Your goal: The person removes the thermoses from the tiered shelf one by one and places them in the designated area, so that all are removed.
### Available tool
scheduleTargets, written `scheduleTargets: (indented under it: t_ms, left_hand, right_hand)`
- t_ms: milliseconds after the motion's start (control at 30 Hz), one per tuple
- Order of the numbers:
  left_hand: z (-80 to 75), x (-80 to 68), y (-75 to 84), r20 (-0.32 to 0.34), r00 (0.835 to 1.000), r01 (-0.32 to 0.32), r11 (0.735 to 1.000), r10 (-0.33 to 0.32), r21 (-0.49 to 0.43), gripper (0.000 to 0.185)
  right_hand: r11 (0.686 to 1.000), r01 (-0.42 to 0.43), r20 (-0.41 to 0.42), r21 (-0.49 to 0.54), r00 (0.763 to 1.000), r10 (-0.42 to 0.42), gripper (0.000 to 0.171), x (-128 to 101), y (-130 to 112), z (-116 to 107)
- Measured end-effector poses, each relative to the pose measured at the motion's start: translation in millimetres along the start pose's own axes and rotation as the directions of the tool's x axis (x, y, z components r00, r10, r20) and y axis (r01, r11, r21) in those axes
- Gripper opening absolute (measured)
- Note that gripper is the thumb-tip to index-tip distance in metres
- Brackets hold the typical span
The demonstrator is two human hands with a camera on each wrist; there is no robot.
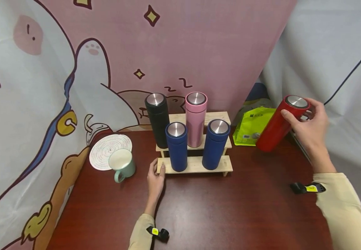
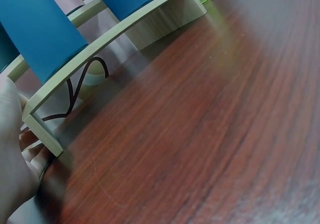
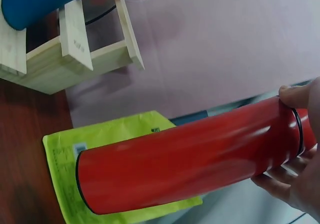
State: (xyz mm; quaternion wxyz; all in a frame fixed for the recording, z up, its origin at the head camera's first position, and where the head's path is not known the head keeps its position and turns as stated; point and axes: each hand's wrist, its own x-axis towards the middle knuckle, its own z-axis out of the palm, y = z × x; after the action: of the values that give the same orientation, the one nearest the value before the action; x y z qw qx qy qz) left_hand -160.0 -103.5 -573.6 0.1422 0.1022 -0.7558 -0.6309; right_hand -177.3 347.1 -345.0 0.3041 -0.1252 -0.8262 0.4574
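On the pink cloth, 2 letters are reading "z". The green bag is carrying dark print and a pale label, too small for me to be making out; yellow stickers on the 2 wrist straps are looking just as unreadable.

The red bottle is leaning at the far right, covering part of the bag. I'm not seeing clearly whether its base is touching the table. The right hand is holding it near the steel lid, thumb and fingers wrapping opposite sides, partly hidden behind it. The left hand is gripping the left end of the wooden rack, thumb on top, fingers curling under.

On the front step, 2 blue bottles are standing, partly blocking the black bottle and pink bottle on the step behind. Leftward, a green mug is overlapping a round mat; I'm not telling whether it's resting on the edge.
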Motion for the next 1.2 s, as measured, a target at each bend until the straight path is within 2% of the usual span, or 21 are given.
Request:
scheduleTargets:
  t_ms: [300,600,867,1067,1200]
  left_hand:
    - [1.1,1.7,-3.3,-0.006,1.000,-0.017,1.000,0.017,-0.013,0.046]
    - [-0.2,1.4,-1.8,0.006,1.000,-0.022,1.000,0.022,-0.011,0.046]
    - [-1.3,1.3,-1.0,0.008,1.000,-0.020,1.000,0.020,-0.018,0.046]
    - [-1.9,1.8,-1.1,0.012,1.000,-0.022,1.000,0.022,-0.022,0.046]
    - [-5.1,-6.0,21.1,0.028,0.999,-0.019,0.999,0.020,-0.029,0.045]
  right_hand:
    - [0.982,-0.170,-0.036,-0.086,0.985,0.167,0.069,0.5,17.3,-21.2]
    - [0.952,-0.282,-0.076,-0.117,0.959,0.274,0.072,4.1,38.2,-34.3]
    - [0.937,-0.312,-0.115,-0.158,0.948,0.297,0.075,9.4,56.7,-39.8]
    - [0.937,-0.318,-0.135,-0.147,0.945,0.299,0.073,10.4,69.4,-43.4]
    - [0.936,-0.326,-0.161,-0.135,0.939,0.304,0.073,10.1,77.5,-45.0]
